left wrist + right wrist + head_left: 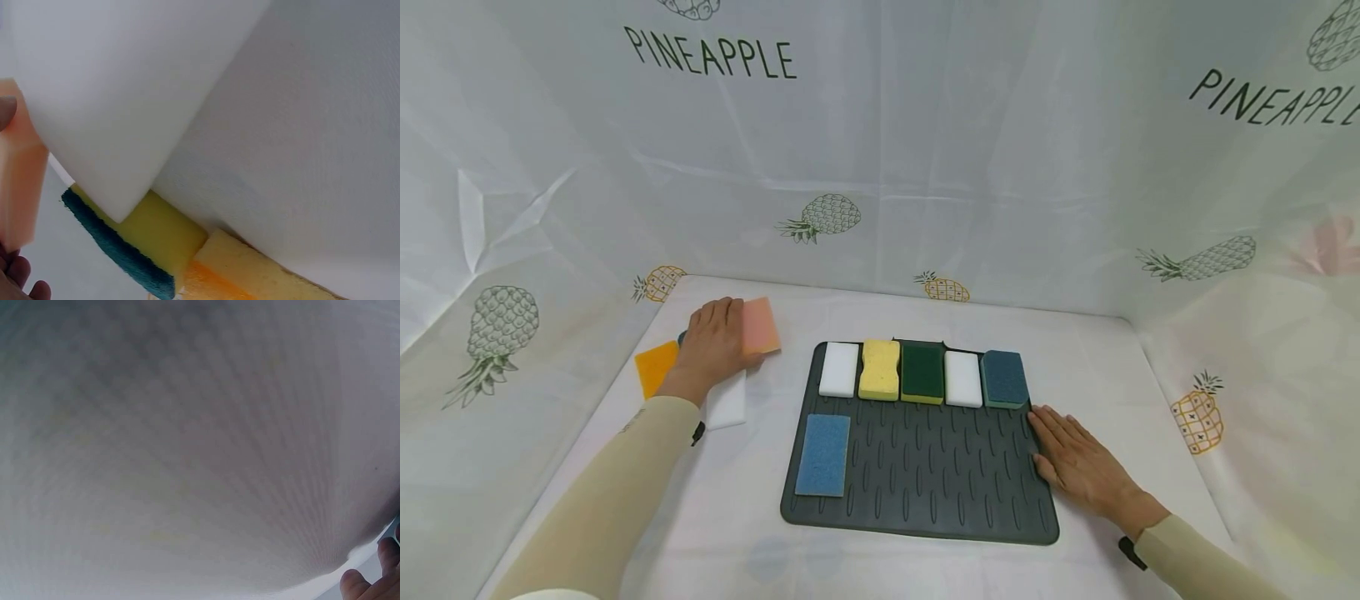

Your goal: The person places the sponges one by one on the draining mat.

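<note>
At the far left of the table, my left hand (711, 342) grips a pink sponge (762, 325) between thumb and fingers. The left wrist view shows the pink sponge (22, 181) with a thumb on one side and fingertips on the other. Under and around that hand lie a white sponge (727, 402), an orange sponge (657, 367) and a yellow-green sponge with a dark scouring side (144, 237). My right hand (1086, 467) rests flat at the right edge of a dark grey ribbed mat (925, 475), its fingers straight.
Along the mat's back edge stand a white sponge (838, 369), a yellow sponge (879, 370), a dark green scouring sponge (922, 371), another white sponge (963, 378) and a dark blue one (1004, 378). A blue sponge (823, 455) lies at the mat's front left. Pineapple-printed sheeting (1000, 167) encloses the table.
</note>
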Demonstrator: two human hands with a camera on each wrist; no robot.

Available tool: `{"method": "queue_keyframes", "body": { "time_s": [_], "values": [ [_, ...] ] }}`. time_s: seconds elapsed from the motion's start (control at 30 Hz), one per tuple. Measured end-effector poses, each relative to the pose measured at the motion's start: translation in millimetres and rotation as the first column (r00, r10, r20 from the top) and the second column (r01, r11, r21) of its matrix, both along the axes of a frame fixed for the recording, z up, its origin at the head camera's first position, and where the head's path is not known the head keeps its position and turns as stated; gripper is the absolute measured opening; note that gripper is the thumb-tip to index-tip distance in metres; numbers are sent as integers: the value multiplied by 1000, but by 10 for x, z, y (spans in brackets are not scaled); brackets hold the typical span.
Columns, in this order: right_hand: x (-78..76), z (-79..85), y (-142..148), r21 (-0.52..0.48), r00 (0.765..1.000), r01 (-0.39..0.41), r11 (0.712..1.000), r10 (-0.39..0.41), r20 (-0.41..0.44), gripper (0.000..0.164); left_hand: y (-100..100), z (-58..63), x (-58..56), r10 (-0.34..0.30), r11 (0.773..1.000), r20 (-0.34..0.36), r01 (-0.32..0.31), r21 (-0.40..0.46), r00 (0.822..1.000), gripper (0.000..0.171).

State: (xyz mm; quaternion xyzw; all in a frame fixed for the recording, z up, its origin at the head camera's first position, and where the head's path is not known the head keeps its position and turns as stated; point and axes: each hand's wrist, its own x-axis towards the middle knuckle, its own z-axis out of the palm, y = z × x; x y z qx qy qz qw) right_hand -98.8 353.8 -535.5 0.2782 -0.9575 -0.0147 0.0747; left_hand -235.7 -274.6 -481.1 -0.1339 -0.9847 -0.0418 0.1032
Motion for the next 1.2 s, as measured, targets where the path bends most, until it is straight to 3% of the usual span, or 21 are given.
{"method": "queue_keyframes", "body": {
  "time_s": [0.23,0.53,0.87,1.2],
  "values": [
    [4,-4,-2,6,1000,5,1000,-5,6,66,68,20,9,-3,1000,-2,3,15,1000,106],
    [3,-1,6,16,1000,2,1000,-2,0,66,276,146,84,-42,998,-32,43,35,999,107],
    [-5,-2,12,18,1000,1,1000,-1,20,66,599,261,240,-133,989,-125,139,44,983,105],
    [-17,-11,24,19,1000,-2,1000,2,22,67,941,291,456,-211,975,-92,216,46,973,107]
  ]
}}
